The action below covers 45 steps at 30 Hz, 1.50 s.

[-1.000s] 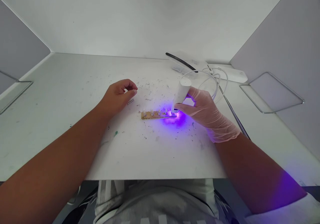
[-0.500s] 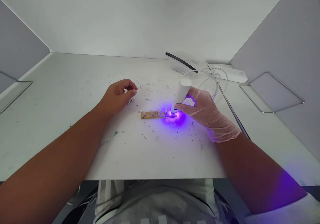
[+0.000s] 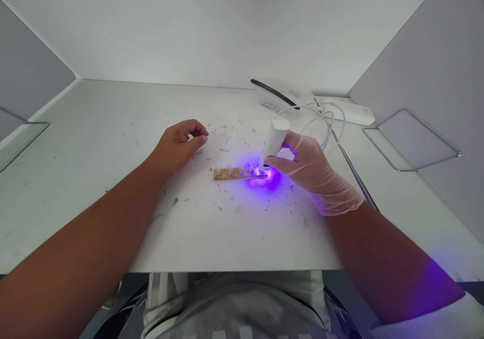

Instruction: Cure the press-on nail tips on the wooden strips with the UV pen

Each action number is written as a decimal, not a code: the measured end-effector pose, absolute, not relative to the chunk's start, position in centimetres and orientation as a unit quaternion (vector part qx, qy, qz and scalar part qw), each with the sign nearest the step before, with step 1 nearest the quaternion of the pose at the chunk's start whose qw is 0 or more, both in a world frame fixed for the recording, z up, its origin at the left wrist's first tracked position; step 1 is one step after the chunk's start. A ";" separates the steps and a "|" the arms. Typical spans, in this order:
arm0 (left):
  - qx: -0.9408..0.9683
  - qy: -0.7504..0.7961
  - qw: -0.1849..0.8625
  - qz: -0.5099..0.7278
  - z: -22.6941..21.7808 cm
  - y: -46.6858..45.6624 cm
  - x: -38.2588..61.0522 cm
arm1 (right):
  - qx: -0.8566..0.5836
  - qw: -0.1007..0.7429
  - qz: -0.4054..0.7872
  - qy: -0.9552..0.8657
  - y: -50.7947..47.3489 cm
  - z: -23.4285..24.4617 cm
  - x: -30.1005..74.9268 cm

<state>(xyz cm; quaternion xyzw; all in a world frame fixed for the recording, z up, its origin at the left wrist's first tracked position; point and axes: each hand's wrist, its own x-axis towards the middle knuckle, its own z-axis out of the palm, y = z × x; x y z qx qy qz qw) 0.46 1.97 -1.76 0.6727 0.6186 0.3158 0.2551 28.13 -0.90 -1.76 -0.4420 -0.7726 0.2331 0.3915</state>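
My gloved right hand [image 3: 302, 160] grips a white UV lamp [image 3: 275, 140] with a cable at its top. Violet light spills from the lower end of the lamp onto the right part of a narrow tan strip [image 3: 230, 175] on the table. Several small clear pieces stand in a row along the strip, and the rightmost part is washed out by the glow. To the left, my bare left hand [image 3: 181, 140] rests on the table with loosely curled fingers and nothing visible in them. Just beneath its thumb lies a short metal rod [image 3: 197, 153].
A clear container with a black edge bar [image 3: 274, 93] lies at the back. Behind my right hand are a looped white cable [image 3: 342, 122] and a long white device [image 3: 350, 112]. A dark metal rod [image 3: 353, 170] runs beside my right wrist. Wire frames [image 3: 412, 140] flank the side walls.
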 end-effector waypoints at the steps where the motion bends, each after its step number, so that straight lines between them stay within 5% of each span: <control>1: 0.673 0.618 0.255 0.316 -1.8 2.0 0.5 | -0.443 0.391 0.234 -0.772 -0.9 -1.8 28.1; 45: 0.670 0.625 0.257 0.308 -1.8 2.1 0.5 | -0.442 0.386 0.231 -0.776 -0.9 -1.7 28.1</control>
